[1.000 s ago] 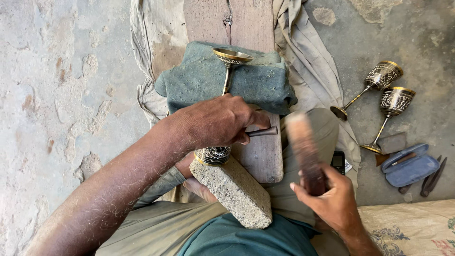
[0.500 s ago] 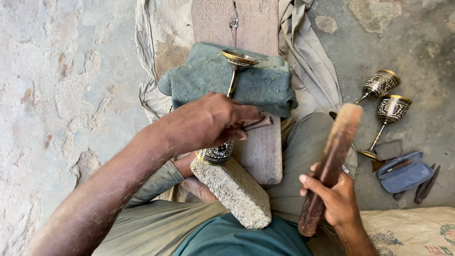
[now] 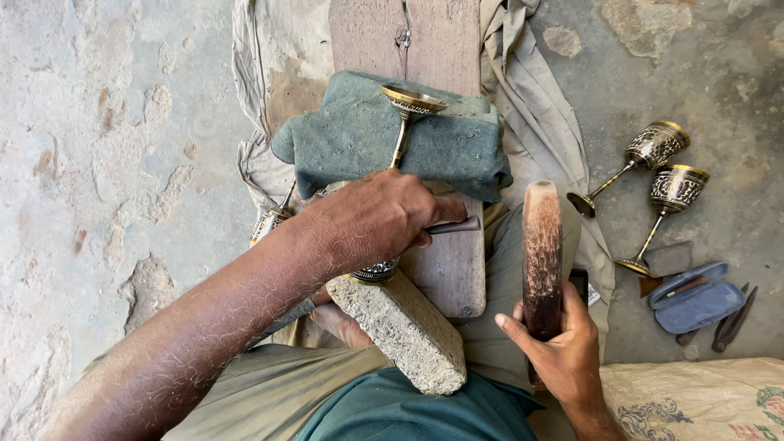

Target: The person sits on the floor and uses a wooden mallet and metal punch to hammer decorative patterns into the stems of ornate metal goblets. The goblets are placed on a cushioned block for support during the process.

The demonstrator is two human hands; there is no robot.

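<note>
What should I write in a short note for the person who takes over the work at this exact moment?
Left hand: holds a thin chisel against the goblet lying on the green cloth.
Right hand: grips the wooden mallet, raised upright and clear of the chisel.
A stone block lies at the goblet's cup end.
Two patterned goblets lie on the floor to the right, near a blue case.
How much engraving is done or left: cannot tell.

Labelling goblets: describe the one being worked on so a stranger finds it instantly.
Start at the folded green cloth on the wooden board. The goblet lies across it, stem running under the left hand. Unlike the goblet pair on the floor, it's held.
</note>
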